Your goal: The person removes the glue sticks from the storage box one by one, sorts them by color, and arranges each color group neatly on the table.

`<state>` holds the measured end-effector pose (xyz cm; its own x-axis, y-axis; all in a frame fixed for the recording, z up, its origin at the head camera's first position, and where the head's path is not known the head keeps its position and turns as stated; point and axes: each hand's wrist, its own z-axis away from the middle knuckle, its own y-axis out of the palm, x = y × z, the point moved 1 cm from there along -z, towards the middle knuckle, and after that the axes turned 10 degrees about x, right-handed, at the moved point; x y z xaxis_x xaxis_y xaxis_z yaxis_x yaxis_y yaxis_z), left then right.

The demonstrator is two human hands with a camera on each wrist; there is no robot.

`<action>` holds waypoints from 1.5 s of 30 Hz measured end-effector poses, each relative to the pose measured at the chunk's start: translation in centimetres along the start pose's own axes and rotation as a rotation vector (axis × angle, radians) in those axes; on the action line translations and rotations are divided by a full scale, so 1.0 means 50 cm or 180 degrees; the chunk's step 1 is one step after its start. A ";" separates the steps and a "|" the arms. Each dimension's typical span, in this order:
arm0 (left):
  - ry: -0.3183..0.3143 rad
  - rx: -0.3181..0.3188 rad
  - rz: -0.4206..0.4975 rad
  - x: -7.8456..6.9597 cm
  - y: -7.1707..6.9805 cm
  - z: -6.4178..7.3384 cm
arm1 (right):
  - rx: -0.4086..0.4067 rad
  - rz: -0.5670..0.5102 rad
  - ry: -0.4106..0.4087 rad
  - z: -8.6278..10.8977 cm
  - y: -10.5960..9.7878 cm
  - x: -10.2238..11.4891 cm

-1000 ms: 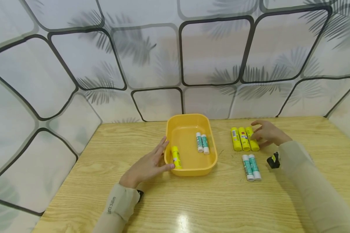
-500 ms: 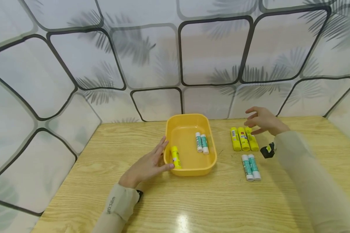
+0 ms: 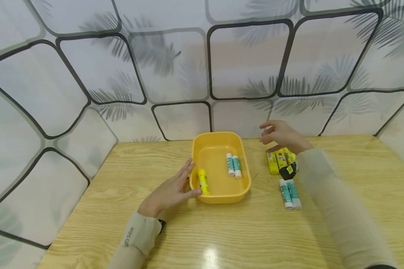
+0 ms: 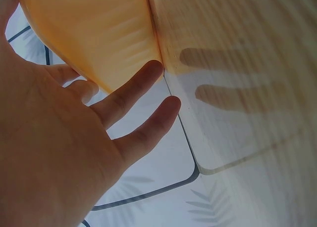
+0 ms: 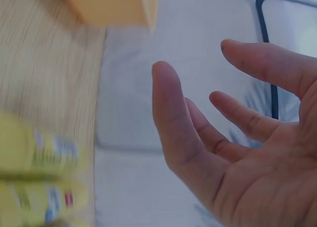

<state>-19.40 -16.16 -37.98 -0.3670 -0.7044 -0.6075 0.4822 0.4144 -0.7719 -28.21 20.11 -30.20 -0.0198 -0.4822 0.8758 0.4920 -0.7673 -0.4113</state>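
Observation:
My left hand rests against the left side of a yellow-orange plastic bin, fingers extended along its outer wall and thumb at the front-left rim. In the left wrist view, that hand's fingers look straight. Inside the bin lie a yellow glue stick and two white-and-teal glue sticks. My right hand hovers above the far ends of three yellow glue sticks, partly hiding them. Its fingers are loosely bent, and the right wrist view shows nothing between thumb and fingers.
Two more white-and-teal glue sticks lie side by side in front of the yellow row. A patterned backdrop rises along the wooden table's back edge and left side.
My right hand has lifted off the rightmost yellow glue stick and moved left toward the bin, holding nothing. The left hand, the bin and the glue sticks have stayed put.

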 end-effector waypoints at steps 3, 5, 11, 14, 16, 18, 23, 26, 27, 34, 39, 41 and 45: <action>0.0003 0.0007 -0.0001 0.001 -0.001 -0.001 | 0.0039 -0.0068 -0.0066 -0.012 0.022 0.016; 0.0002 0.0014 0.0003 0.002 -0.001 -0.001 | 0.0071 -0.0124 -0.0103 -0.021 0.036 0.029; 0.0027 -0.0006 -0.0003 0.005 0.001 -0.001 | 0.0211 -0.0285 -0.0246 -0.044 0.073 0.058; 0.0019 -0.0016 -0.0009 0.006 0.001 -0.001 | 0.0267 -0.0353 -0.0279 -0.054 0.090 0.065; 0.0011 -0.0015 -0.0004 0.006 0.002 0.000 | 0.0287 -0.0374 -0.0284 -0.060 0.101 0.068; -0.0005 -0.0010 0.0009 0.006 0.002 0.001 | 0.0312 -0.0397 -0.0285 -0.067 0.112 0.071; -0.0004 -0.0011 0.0032 0.006 0.002 0.001 | 0.0400 -0.0409 -0.0279 -0.082 0.137 0.077; 0.0011 -0.0012 0.0025 0.005 0.002 0.001 | 0.0445 -0.0417 -0.0299 -0.087 0.152 0.081; 0.0017 -0.0012 0.0021 0.004 0.002 0.001 | 0.0455 -0.0427 -0.0297 -0.089 0.157 0.083; 0.0005 0.0008 0.0044 0.006 0.002 -0.001 | 0.0558 -0.0499 -0.0118 -0.110 0.193 0.087; 0.0015 0.0017 0.0009 0.005 0.001 -0.001 | 0.0602 -0.0552 0.0005 -0.119 0.215 0.089; 0.0025 0.0015 -0.0003 0.003 0.001 -0.001 | 0.0630 -0.0547 0.0038 -0.122 0.222 0.090; 0.0030 0.0015 -0.0006 0.001 0.000 0.000 | 0.0713 -0.0499 0.0102 -0.130 0.235 0.089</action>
<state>-19.43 -16.18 -38.01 -0.3754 -0.6998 -0.6078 0.4852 0.4103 -0.7722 -28.16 6.22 -32.79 -0.1367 -0.3808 0.9145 0.6609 -0.7227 -0.2022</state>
